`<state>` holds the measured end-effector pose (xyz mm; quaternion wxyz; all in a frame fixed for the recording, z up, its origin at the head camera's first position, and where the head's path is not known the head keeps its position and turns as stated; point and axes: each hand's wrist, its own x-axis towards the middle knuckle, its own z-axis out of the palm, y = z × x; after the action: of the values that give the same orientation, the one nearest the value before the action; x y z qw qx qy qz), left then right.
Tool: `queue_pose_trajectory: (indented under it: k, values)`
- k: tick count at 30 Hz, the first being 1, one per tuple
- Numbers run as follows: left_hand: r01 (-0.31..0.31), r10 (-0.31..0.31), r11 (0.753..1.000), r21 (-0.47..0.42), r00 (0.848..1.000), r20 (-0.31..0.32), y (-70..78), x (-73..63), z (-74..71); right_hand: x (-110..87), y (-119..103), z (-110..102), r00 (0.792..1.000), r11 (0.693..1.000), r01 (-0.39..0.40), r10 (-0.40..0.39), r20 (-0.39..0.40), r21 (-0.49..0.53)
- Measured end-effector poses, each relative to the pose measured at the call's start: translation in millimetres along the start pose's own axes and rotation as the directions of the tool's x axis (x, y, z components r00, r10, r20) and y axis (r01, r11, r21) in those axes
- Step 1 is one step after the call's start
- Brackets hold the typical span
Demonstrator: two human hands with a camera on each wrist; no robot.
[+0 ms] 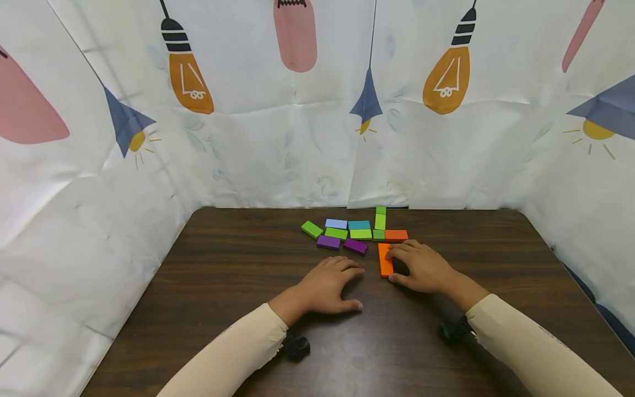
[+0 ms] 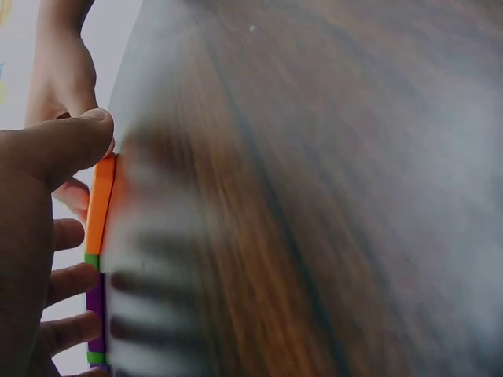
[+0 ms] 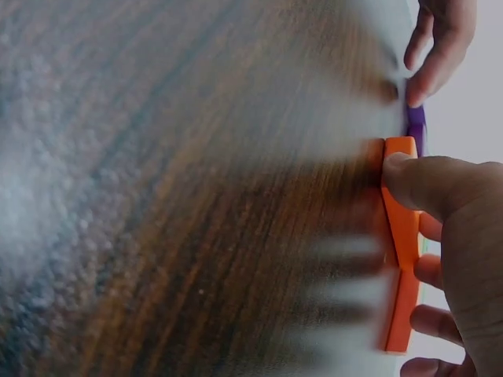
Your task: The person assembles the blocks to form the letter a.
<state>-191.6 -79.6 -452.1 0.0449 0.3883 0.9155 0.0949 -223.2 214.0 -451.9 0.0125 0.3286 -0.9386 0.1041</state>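
Note:
A flat orange block point(image 1: 384, 260) lies lengthwise on the table, and my right hand point(image 1: 421, 268) pinches it at its right side. In the right wrist view the thumb point(image 3: 405, 179) lies against the near end of that orange block point(image 3: 403, 216), with the fingers behind it. My left hand point(image 1: 327, 284) hovers low over the table, thumb and fingers spread, holding nothing. Just beyond it lie two purple blocks, one flat point(image 1: 329, 242) and one slanted point(image 1: 356, 246). A red-orange block point(image 1: 396, 236) sits past the right fingertips.
Several other blocks cluster behind: a tilted green one point(image 1: 312, 229), a light blue one point(image 1: 336, 224), a teal one point(image 1: 359, 225) and lime ones point(image 1: 360, 234). The dark wooden table point(image 1: 238, 264) meets a patterned white curtain point(image 1: 258, 160) at its back edge.

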Motion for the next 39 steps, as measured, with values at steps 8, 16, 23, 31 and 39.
queue_pose_trajectory:
  k: [8,16,23,31,39]
  values:
    - [-0.033,0.033,0.999,0.019,0.999,0.027,4.6,13.7,8.1,1.8,2.5,-0.7,1.000,1.000,-0.009,0.009,0.024,0.007]
    - [-0.041,0.039,0.998,0.043,0.998,0.052,7.7,21.9,9.8,6.7,2.8,0.9,1.000,1.000,-0.004,0.003,0.017,0.016]
    - [-0.063,0.055,0.991,0.119,0.996,0.066,9.5,27.1,9.9,8.8,3.3,0.2,1.000,1.000,-0.001,0.001,0.022,0.011]
    - [-0.060,0.036,0.985,0.164,0.989,0.143,12.7,34.1,4.7,10.3,5.0,-4.2,0.999,0.999,0.050,-0.050,0.014,0.005]
    - [-0.026,-0.001,0.989,0.147,0.984,0.180,14.3,36.1,1.4,23.4,17.4,-16.6,1.000,0.999,0.010,-0.009,-0.015,0.031]
